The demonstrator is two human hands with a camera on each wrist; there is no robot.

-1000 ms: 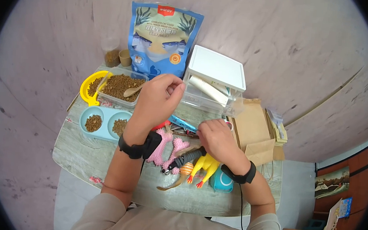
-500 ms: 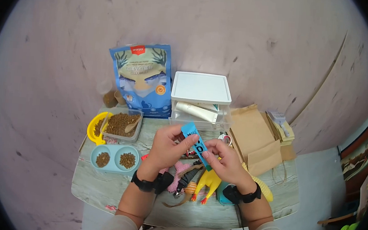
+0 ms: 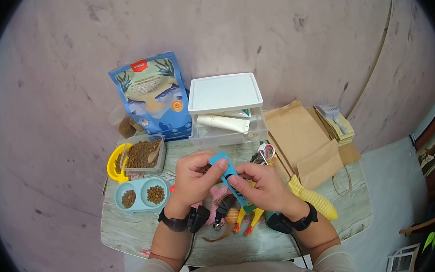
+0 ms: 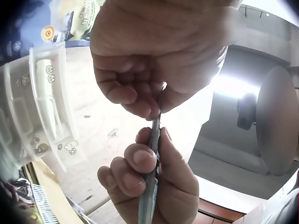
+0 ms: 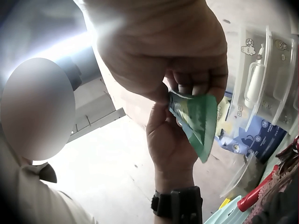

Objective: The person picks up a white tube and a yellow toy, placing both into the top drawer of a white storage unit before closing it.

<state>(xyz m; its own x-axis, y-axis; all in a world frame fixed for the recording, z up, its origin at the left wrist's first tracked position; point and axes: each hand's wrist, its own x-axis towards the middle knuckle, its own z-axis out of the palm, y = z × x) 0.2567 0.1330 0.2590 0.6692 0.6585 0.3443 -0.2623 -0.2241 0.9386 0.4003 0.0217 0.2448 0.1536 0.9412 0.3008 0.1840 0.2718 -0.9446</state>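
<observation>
A slim blue sachet (image 3: pixel 229 169) with a green end is held up over the table between both hands, slanting down to the right. My left hand (image 3: pixel 194 175) pinches its upper end between thumb and curled fingers. Lower down, my right hand (image 3: pixel 267 186) grips it, thumb lying across the front. In the left wrist view the sachet (image 4: pixel 148 196) shows edge-on, and the two hands' fingertips are close together. The right wrist view shows its green end (image 5: pixel 203 123) sticking out past the right hand. Below are a yellow rubber chicken (image 3: pixel 256 218) and a pink toy (image 3: pixel 215 193), partly hidden by the hands.
At left are a blue double bowl (image 3: pixel 138 204) with kibble, a yellow scoop (image 3: pixel 114 173) and a kibble box (image 3: pixel 162 157). Behind stand a cat food bag (image 3: pixel 170 117) and a white-topped drawer box (image 3: pixel 226 93). Paper bags (image 3: pixel 296 137) and a yellow knitted toy (image 3: pixel 324 207) lie right.
The left hand came from above the table to join the right hand, which lifted the sachet from among the toys. Both now hold it, fingertips closer together. The head view has shifted.
</observation>
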